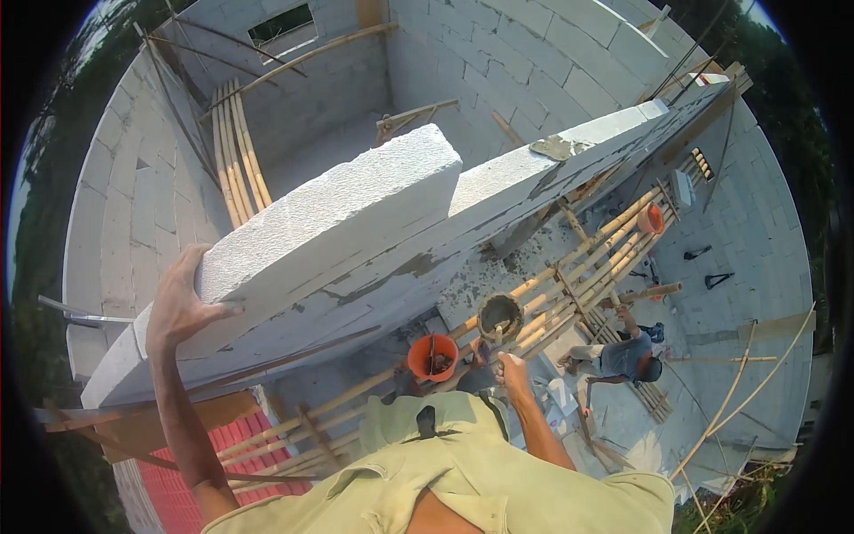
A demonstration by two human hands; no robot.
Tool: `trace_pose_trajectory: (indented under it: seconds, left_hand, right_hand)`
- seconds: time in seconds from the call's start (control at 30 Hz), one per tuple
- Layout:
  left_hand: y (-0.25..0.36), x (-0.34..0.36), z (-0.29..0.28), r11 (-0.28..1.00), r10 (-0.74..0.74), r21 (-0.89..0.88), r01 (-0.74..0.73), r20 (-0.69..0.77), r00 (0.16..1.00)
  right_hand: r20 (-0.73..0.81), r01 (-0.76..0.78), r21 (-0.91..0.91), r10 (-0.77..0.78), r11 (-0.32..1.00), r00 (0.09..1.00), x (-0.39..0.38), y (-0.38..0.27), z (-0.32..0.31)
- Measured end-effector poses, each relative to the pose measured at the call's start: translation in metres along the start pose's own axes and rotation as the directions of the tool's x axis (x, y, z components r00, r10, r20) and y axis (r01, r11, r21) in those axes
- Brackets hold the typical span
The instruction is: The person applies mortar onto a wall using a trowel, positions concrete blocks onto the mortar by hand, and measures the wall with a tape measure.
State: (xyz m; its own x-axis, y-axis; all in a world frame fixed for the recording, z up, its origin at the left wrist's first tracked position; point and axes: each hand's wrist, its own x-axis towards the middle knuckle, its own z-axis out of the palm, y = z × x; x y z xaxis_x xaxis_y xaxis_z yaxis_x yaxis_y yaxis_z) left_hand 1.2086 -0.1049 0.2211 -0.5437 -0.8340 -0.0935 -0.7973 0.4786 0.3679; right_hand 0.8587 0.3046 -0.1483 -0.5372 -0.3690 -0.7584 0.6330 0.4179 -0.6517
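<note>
A long white aerated concrete block [338, 205] stands on top of the thin block wall. My left hand [185, 301] grips its near left end, thumb on the side facing me and fingers over the edge. My right hand [513, 372] is closed in a fist in front of my body; what it holds, if anything, I cannot make out. Just beyond that fist sits a dark bucket of grey mortar [500, 317], with a pale tool end showing in it. To its left is an orange bucket [433, 358] with a dark-handled item inside.
Bamboo poles [569, 294] form a scaffold beneath me, with another orange bucket [652, 219] farther along. Below at the right, a person [623, 354] in a dark cap works near the floor. A lump of mortar [559, 148] lies on the wall top. Red corrugated sheets [191, 463] lie lower left.
</note>
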Motion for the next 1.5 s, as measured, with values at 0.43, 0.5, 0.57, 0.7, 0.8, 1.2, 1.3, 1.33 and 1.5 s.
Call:
trace_pose_trajectory:
  seconds: [0.43, 0.5, 0.57, 0.7, 0.8, 1.2, 1.3, 1.33, 1.5]
  left_hand:
    - [0.110, -0.039, 0.056, 0.858, 0.509, 0.225, -0.461, -0.482, 0.713]
    - [0.144, -0.033, 0.131, 0.817, 0.520, -0.006, -0.577, -0.426, 0.741]
    - [0.169, -0.026, 0.226, 0.915, 0.269, -0.306, -0.262, -0.020, 0.963]
    - [0.160, -0.035, 0.456, 0.842, 0.113, -0.500, 0.200, 0.528, 0.841]
    - [0.115, -0.053, 0.592, 0.804, -0.015, -0.398, 0.441, 0.729, 0.685]
    - [0.079, 0.043, 1.050, 0.619, -0.241, -0.303, 0.724, 0.805, 0.543]
    - [0.123, 0.060, 1.110, 0.311, -0.174, -0.539, 0.783, 0.777, 0.604]
    - [0.137, 0.058, 1.120, 0.303, -0.172, -0.530, 0.792, 0.787, 0.592]
    - [0.149, 0.076, 1.118, 0.066, -0.205, -0.553, 0.831, 0.807, 0.554]
  right_hand:
    - [-0.197, 0.024, -0.531, -0.151, 0.847, 0.969, 0.147, 0.074, -0.153]
    - [-0.250, -0.102, -0.622, -0.074, 0.776, 0.966, 0.191, 0.106, -0.157]
    - [-0.175, -0.056, -0.749, -0.116, 0.661, 0.978, 0.216, 0.119, -0.161]
    - [-0.069, -0.064, -0.850, 0.011, 0.523, 0.998, 0.269, 0.138, -0.153]
    - [-0.110, -0.158, -0.842, 0.123, 0.515, 0.986, 0.300, 0.116, -0.076]
    - [-0.051, -0.056, -0.993, 0.058, 0.099, 0.997, 0.537, 0.239, -0.105]
    - [-0.175, -0.173, -0.974, 0.003, 0.149, 0.985, 0.561, 0.250, -0.124]
    - [-0.253, -0.246, -0.948, -0.007, 0.203, 0.968, 0.561, 0.250, -0.130]
    - [-0.217, -0.301, -0.784, 0.215, 0.543, 0.952, 0.538, 0.182, -0.140]
